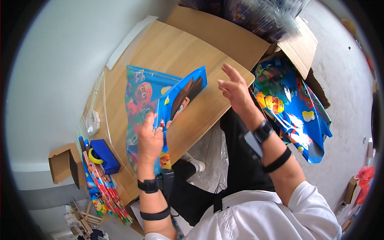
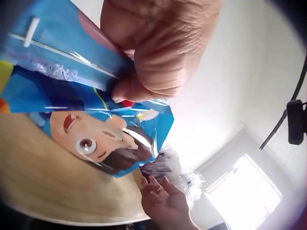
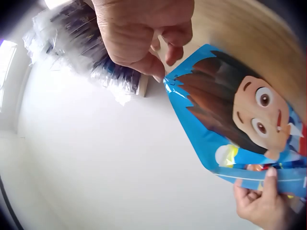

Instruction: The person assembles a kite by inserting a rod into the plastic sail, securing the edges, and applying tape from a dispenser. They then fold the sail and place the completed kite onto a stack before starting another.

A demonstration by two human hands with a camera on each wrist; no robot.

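- Bright, diffuse daylight; shadows soft and faint.
- Window (image 2: 244, 194) burnt out to white in the left wrist view, with haze over the nearby plastic (image 2: 184, 177).
- White glints on the glossy bag (image 2: 81, 91).
- Fisheye bending bows the tabletop (image 1: 208, 56) edge; corners darken to black.
- Wrist views look soft, background details smeared.

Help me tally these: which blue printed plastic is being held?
The folded piece over the table, gripped by the left hand; the plastic at right and bundle at left are unheld.
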